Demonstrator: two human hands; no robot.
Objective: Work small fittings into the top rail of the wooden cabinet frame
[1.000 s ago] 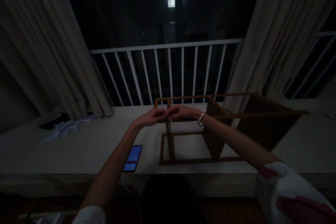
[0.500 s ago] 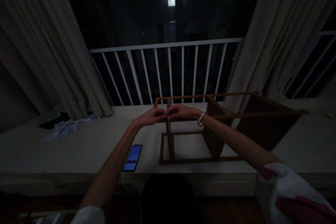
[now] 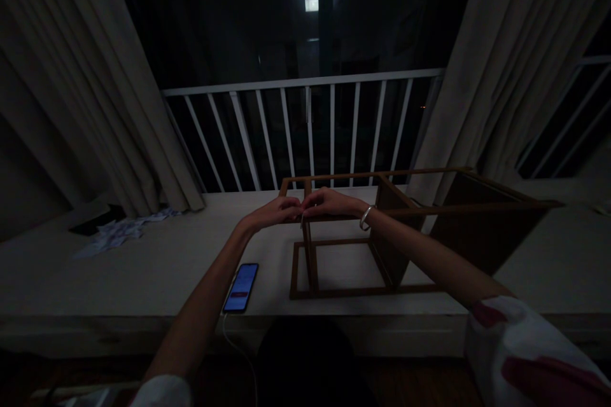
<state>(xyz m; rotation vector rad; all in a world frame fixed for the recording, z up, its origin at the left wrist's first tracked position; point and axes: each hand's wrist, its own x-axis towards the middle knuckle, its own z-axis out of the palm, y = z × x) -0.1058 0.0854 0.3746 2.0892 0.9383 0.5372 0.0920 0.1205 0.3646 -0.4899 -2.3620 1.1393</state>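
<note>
A brown wooden frame (image 3: pixel 382 229) lies on its side on a pale ledge (image 3: pixel 157 267). My left hand (image 3: pixel 277 211) and my right hand (image 3: pixel 327 202) meet at the frame's upper left corner, fingers curled and fingertips touching. A thin small metal piece (image 3: pixel 302 220) pokes down between them; I cannot make out what it is. A silver bangle (image 3: pixel 365 217) sits on my right wrist.
A lit phone (image 3: pixel 241 287) with a white cable lies on the ledge left of the frame. Crumpled papers (image 3: pixel 117 232) and a dark flat object (image 3: pixel 95 219) lie far left. Curtains hang on both sides; a white railing (image 3: pixel 305 133) stands behind.
The hands stay together at the frame's corner. The small metal piece between them has shifted slightly, from pointing down-right to almost straight down.
</note>
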